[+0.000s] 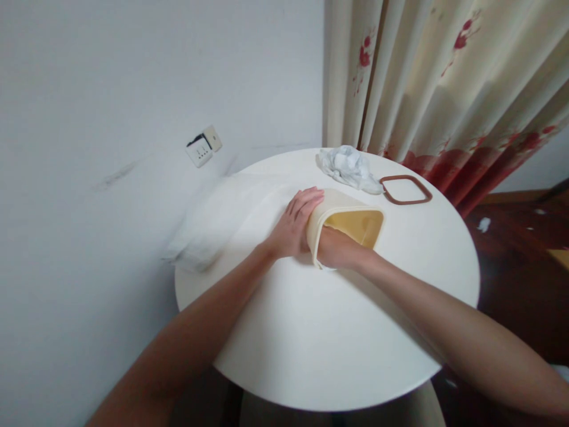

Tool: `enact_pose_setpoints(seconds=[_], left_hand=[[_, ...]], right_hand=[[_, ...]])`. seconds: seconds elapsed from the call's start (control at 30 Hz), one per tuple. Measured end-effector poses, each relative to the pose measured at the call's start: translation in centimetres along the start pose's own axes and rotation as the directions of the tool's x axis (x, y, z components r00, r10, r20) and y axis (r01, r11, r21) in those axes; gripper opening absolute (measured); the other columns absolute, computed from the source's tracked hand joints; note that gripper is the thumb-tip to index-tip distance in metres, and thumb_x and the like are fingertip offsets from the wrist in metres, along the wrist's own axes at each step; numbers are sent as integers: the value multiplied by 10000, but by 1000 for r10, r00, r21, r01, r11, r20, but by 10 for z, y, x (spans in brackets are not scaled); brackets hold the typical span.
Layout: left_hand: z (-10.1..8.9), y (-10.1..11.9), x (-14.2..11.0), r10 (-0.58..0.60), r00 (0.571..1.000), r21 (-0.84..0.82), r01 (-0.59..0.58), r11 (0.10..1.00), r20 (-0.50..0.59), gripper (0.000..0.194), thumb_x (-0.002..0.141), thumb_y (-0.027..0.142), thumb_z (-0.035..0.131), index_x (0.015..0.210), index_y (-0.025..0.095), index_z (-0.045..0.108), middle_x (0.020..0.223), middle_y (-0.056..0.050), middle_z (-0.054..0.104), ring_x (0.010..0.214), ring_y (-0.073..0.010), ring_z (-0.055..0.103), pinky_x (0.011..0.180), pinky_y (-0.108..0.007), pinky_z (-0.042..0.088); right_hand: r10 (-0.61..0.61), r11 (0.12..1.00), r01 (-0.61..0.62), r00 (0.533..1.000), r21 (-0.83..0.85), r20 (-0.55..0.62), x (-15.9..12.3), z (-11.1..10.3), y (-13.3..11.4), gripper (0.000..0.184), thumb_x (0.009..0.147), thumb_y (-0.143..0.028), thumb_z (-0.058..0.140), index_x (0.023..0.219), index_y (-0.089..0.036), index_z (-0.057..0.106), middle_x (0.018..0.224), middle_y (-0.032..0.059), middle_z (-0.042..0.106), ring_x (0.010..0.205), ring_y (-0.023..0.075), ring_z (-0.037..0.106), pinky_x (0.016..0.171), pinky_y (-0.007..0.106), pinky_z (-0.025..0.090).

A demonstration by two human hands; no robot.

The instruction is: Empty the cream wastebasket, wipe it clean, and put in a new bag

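A cream waste bin (344, 200) lies tilted on its side on the round white table (329, 344), its wide mouth facing me and its yellowish inside showing. Around the outer left wall, my left hand (297, 222) is closed on the bin, fingers over the top side. My right hand (338, 246) reaches through the mouth into the bin; its fingers are hidden by the bin wall, so their grip does not show.
A crumpled whitish plastic bag (349, 166) lies at the table's back, beside a brown rounded-square ring (406, 190). A pale, blurred sheet-like thing (213, 219) lies at the left. Wall sockets (200, 151) and a curtain (444, 89) are behind.
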State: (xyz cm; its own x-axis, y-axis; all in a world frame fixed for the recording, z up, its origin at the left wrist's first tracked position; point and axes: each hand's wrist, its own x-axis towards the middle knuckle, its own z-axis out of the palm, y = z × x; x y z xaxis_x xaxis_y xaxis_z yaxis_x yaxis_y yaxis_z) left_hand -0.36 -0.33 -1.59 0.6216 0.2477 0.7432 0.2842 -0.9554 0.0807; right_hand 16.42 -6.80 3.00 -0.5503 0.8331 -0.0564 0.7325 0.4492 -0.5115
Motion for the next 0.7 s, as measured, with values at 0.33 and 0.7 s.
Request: enact_pose_setpoints(seconds=[0.33,0.7], left_hand=[[0,-1,-1,-28,999,4,28,1000,-19,947,850,505,718,1600,208,222,1541,-216,442,1500,-380,381,1232,-642,334],[2,-1,-2,-23,1000,-23,23,999,-16,971,840,578,707,1604,232,217,1550,-205,433,1505,-393,371,1240,-661,304]], right_hand=[[24,969,1,995,-246,97,-17,-14,-14,292,888,-93,534,1116,-65,714,1199,255,715,1082,320,694,864,374,512],[1,989,3,1000,-147,25,1,-2,3,418,881,-102,518,1275,-48,647,1279,252,691,1140,310,684,920,390,526]])
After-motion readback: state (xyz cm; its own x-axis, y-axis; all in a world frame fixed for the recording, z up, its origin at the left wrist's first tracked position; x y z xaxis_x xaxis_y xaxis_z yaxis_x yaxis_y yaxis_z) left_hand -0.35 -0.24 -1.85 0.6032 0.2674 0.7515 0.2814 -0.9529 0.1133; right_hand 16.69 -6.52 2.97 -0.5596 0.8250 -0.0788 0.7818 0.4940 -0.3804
